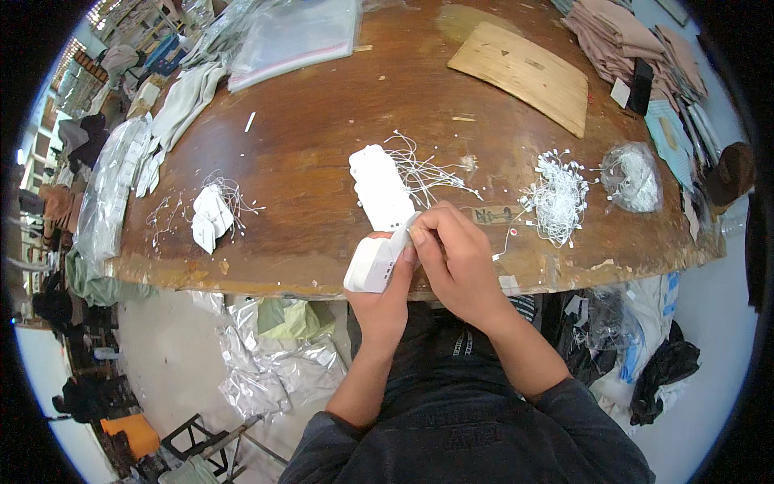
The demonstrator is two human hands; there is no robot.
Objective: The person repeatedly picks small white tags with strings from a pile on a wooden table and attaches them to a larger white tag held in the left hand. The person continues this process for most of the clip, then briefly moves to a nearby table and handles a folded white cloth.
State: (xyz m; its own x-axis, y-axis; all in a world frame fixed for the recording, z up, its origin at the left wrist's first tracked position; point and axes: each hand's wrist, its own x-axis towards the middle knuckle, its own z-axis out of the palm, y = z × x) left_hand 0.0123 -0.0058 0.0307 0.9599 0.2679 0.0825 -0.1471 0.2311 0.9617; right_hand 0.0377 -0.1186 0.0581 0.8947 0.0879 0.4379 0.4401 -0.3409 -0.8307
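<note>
My left hand is wrapped around a thick stack or roll of white paper labels with small dark print on one side. Thumb and fingertips of my right hand pinch a thin white label at its upper end. Just beyond both hands lies an overlapping row of white hang tags, their white strings spread out to the right. Farther right is a tangled heap of white tag strings with small plastic ends. A smaller pile of white tags with strings rests on the left.
The wooden table has a worn front edge. On it are a clear bag of strings, a thin wooden board, clear plastic bags and folded pinkish fabric. Plastic-wrapped packages lie on the floor, left of me.
</note>
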